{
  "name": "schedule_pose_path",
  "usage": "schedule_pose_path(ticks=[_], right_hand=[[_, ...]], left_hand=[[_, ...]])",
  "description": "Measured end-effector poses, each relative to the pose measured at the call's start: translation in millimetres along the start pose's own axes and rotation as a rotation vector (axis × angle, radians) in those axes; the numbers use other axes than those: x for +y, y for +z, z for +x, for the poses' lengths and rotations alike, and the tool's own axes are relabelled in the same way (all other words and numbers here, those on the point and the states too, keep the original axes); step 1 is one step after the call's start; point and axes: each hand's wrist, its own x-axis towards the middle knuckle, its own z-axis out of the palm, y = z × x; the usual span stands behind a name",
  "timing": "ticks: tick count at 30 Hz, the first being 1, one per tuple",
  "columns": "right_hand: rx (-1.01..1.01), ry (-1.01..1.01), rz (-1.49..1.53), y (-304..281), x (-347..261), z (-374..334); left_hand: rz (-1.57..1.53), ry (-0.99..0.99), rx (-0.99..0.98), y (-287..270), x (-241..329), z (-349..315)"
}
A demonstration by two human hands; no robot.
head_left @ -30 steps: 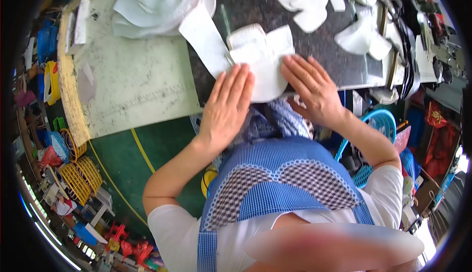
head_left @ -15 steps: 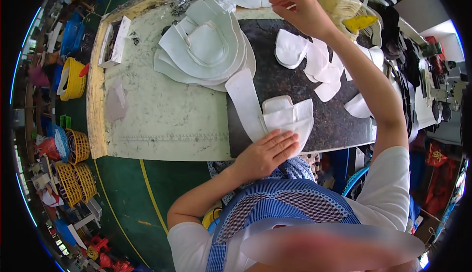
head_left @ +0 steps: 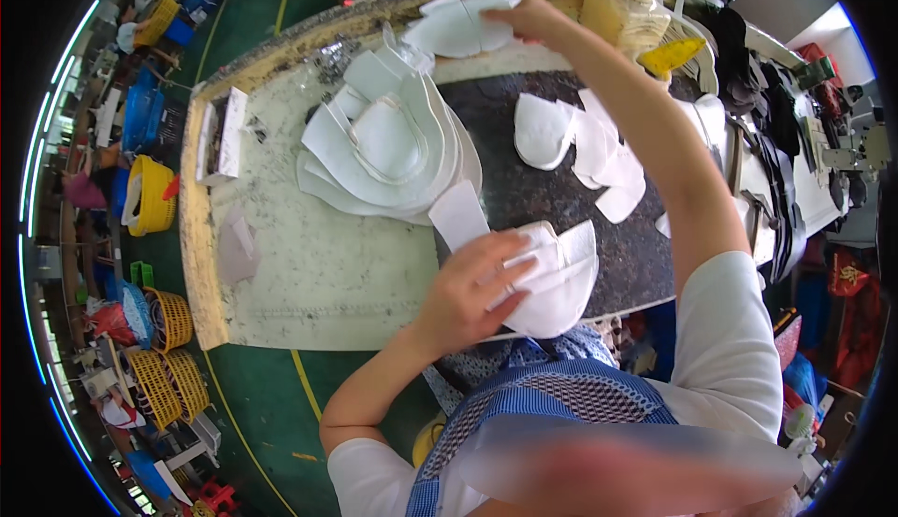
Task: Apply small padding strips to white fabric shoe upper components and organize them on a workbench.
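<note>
My left hand (head_left: 470, 291) lies over a set of flat white cut pieces (head_left: 554, 294) at the near edge of the dark slab, its fingers spread. A long white strip (head_left: 460, 216) reaches away from under those fingers. At the table's far side my right hand (head_left: 535, 21) has its fingers closed at the right end of a white panel (head_left: 456, 27); the fingertips are partly hidden. Between the hands lie a rounded white piece (head_left: 543, 132) and several overlapping small white pieces (head_left: 606, 164). To the left sits a pile of large curved white pieces (head_left: 374, 157).
The pale worktable (head_left: 309, 283) has a raised wooden rim (head_left: 194, 236). A small white box (head_left: 223, 136) stands by its left edge. A cream machine post (head_left: 631, 12) with a yellow part (head_left: 672, 55) rises at the far right. Yellow baskets (head_left: 154, 194) stand beyond the table's left side.
My right hand has come down onto the far white panel's end. My left hand has slid left on the near pieces, its fingers spreading. The whole view has shifted slightly.
</note>
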Motion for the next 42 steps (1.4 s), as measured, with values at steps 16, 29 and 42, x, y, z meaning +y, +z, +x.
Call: schedule_pose_path(ticks=[16, 29, 42], right_hand=[[0.325, -1.137, 0.259, 77, -24, -55], [0.318, -0.675, 0.192, 23, -38, -78], [0.571, -0.279, 0.664, -95, 74, -117]], left_hand=[[-0.829, -0.727, 0.608, -63, -164, 202], [-0.808, -0.554, 0.583, -71, -145, 174], [-1.194, -0.678, 0.397, -63, -145, 181]])
